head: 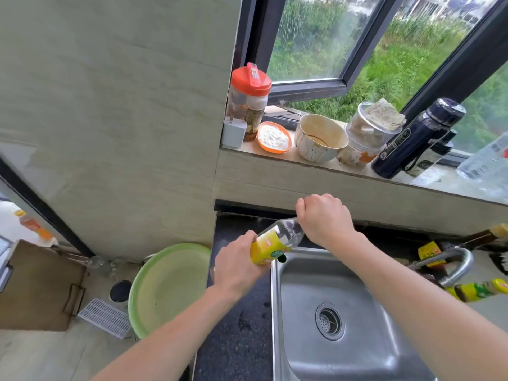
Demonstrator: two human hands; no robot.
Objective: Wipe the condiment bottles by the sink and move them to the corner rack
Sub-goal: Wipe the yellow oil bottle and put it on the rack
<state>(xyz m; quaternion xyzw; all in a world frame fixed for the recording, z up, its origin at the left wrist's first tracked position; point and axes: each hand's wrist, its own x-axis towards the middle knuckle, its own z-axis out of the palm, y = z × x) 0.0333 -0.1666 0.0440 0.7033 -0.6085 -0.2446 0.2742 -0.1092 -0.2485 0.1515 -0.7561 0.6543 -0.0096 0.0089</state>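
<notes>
A clear plastic bottle with a yellow label (275,242) is held tilted over the back left corner of the steel sink (291,312). My left hand (236,266) grips its lower end around the label. My right hand (325,220) is closed over its neck and cap, which are hidden. Two more condiment bottles lie to the right of the sink: a dark one with a yellow label (439,250) and a yellow-green one (478,290). No cloth and no rack are visible.
The curved faucet (456,266) stands at the sink's right edge. The windowsill holds a red-lidded jar (248,99), an orange dish (274,137), a bowl (320,138), a plastic jar (371,133) and a dark flask (417,138). A green basin (167,287) sits on the floor at left.
</notes>
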